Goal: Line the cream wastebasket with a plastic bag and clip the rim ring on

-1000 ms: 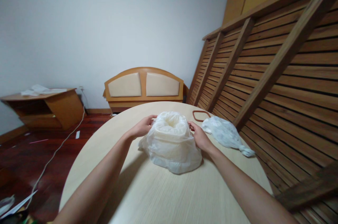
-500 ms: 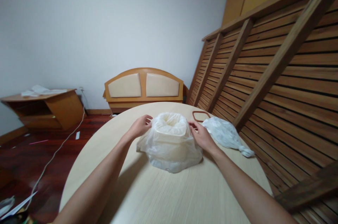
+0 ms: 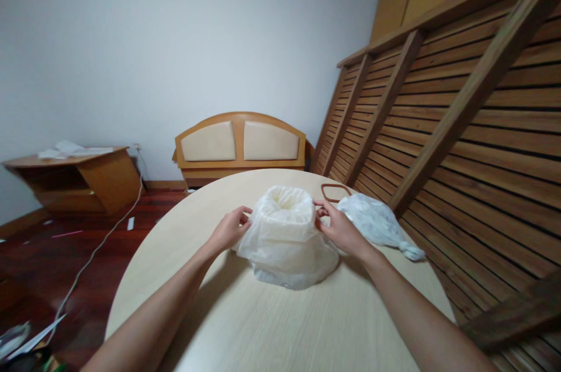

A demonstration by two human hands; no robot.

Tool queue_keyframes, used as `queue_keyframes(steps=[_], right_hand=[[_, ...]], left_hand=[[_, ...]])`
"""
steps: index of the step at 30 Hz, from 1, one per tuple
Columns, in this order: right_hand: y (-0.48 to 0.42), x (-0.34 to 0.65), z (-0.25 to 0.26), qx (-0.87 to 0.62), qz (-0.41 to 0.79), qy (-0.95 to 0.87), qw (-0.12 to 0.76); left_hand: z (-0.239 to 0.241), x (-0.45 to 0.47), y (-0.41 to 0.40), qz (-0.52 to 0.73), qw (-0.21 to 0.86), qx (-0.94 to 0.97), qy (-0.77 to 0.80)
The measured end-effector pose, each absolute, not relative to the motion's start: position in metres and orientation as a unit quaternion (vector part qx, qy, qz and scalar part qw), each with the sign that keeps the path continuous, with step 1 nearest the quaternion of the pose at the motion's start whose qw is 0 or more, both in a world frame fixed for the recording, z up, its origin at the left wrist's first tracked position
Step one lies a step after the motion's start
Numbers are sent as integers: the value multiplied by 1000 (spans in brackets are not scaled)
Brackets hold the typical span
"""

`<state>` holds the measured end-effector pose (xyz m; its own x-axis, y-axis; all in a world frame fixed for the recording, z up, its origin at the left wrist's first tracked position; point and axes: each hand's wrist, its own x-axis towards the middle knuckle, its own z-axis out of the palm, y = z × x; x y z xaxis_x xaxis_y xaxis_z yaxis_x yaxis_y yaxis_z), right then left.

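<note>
Sitting lower than before: left hand [image 3: 228, 231] | across white bag [image 3: 289, 246]: right hand [image 3: 342, 228] | fingers [image 3: 326, 207] bent, grip unclear

Two bare hands [image 3: 343, 233]; slender, uncovered forearms [image 3: 173, 293]; slim fingers [image 3: 325, 206]

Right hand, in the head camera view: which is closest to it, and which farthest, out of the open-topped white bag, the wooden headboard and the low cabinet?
1. Open-topped white bag: right beside the fingertips of the right hand, on their left.
2. Wooden headboard: beyond the table's far edge.
3. Low cabinet: far off to the left.
</note>
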<state>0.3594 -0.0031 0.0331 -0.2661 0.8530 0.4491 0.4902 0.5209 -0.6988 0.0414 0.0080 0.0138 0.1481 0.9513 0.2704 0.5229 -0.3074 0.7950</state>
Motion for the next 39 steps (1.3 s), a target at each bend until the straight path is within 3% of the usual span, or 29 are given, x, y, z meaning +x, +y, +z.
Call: queue_keyframes(steps=[6,10,14,23,33,39], right_hand=[[-9,370,46,-453,132,-757,452],[-22,372,58,-359,102,-837,400],[-29,365,62,-328,49,-874,354],[-22,379,61,-368,71,-880,292],[-32,372,69,-359,45,-875,321],[-25,376,63,-373,36,-880,294]], left_hand=[[32,36,-2,455,191,704,512],[46,44,-20,462,162,766,416],[46,49,-26,414,181,808,379],[44,39,-20,359,215,817,397],[50,46,-28,369,223,805,408],[55,49,-38,309,267,836,366]])
